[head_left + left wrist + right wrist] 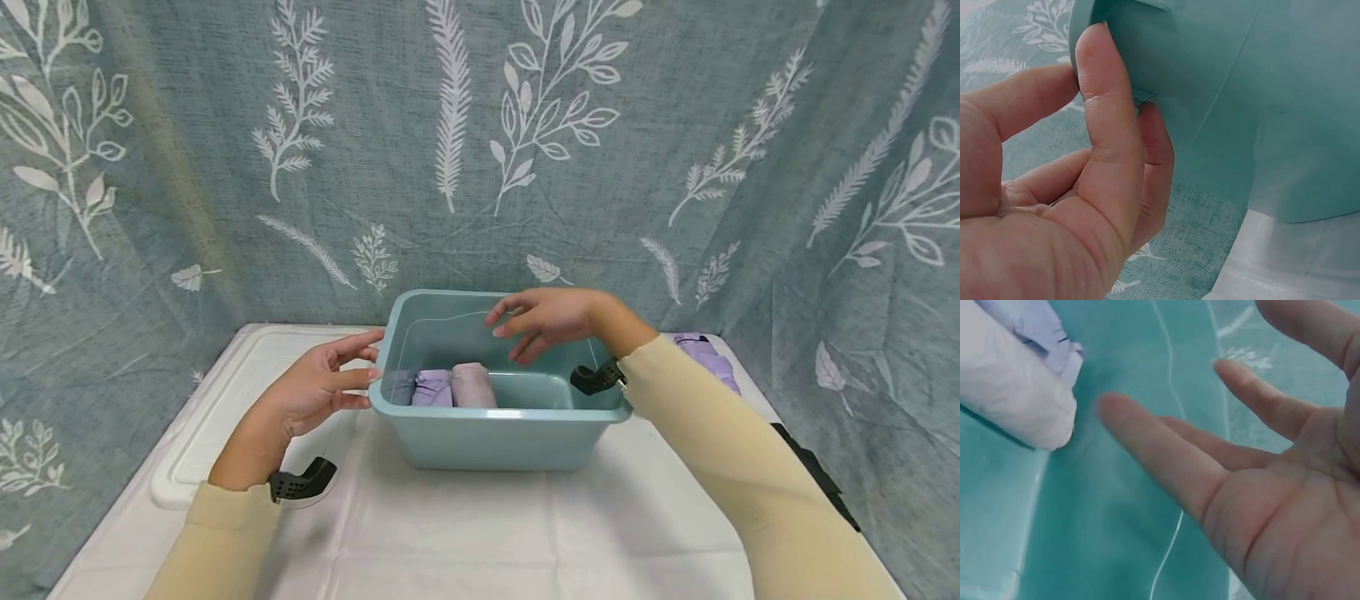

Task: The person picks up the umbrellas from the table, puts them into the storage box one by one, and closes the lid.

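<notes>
Fingers of the left hand (318,383) grip the bin (498,442) by its left rim; the right hand (553,317), loosely spread, hovers empty above.
Inside, at left, a grey roll (398,389), purple roll (432,389) and pink roll (472,387) sit side by side; outside, at right, lies purple cloth (708,364).

The bin (495,442) looks plastic (smooth, fairly glossy).
</notes>
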